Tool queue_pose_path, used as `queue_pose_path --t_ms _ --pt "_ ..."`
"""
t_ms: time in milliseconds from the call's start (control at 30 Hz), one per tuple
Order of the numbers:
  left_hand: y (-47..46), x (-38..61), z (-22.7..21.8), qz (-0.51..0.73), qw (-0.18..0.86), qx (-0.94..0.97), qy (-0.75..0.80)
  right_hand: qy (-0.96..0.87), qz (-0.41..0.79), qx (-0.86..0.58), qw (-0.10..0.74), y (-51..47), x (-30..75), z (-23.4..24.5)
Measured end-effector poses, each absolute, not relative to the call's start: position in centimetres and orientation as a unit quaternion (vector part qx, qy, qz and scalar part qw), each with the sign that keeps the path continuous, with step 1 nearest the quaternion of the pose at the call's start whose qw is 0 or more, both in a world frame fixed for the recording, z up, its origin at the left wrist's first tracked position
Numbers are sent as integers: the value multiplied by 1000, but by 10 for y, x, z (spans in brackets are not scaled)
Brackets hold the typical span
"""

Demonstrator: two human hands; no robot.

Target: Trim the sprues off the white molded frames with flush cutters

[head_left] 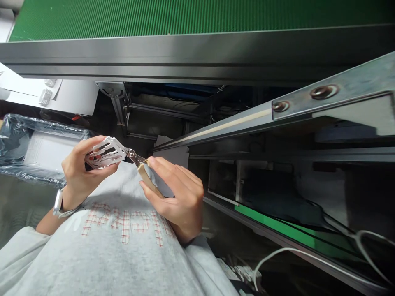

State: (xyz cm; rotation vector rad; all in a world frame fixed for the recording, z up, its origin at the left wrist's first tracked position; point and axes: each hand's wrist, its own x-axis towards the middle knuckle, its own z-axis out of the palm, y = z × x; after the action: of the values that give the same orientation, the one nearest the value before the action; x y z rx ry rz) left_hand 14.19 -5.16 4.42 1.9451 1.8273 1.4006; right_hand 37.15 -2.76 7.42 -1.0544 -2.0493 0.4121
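My left hand (82,166) grips a white slotted plastic part (111,154) between thumb and fingers, held in front of my body. In my right hand (177,191) is a pair of nippers (149,181) with cream-coloured handles and a metal pivot. The nippers' jaws point left and meet the right edge of the plastic part; whether they touch or bite into it I cannot tell. A watch sits on my left wrist.
Ahead runs a green ribbed conveyor belt (185,18) with a grey metal side rail (173,57). A bin lined with dark plastic (33,174) stands at left, below white sheets bearing small white parts (45,96). A metal beam (234,122) slants along the right; a white cable (286,250) hangs low.
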Motion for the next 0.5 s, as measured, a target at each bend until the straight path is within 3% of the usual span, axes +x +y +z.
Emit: queue_pose_path --t_ms 500 --pt "-51 147 46 449 58 650 611 -794 173 -414 411 -27 376 72"
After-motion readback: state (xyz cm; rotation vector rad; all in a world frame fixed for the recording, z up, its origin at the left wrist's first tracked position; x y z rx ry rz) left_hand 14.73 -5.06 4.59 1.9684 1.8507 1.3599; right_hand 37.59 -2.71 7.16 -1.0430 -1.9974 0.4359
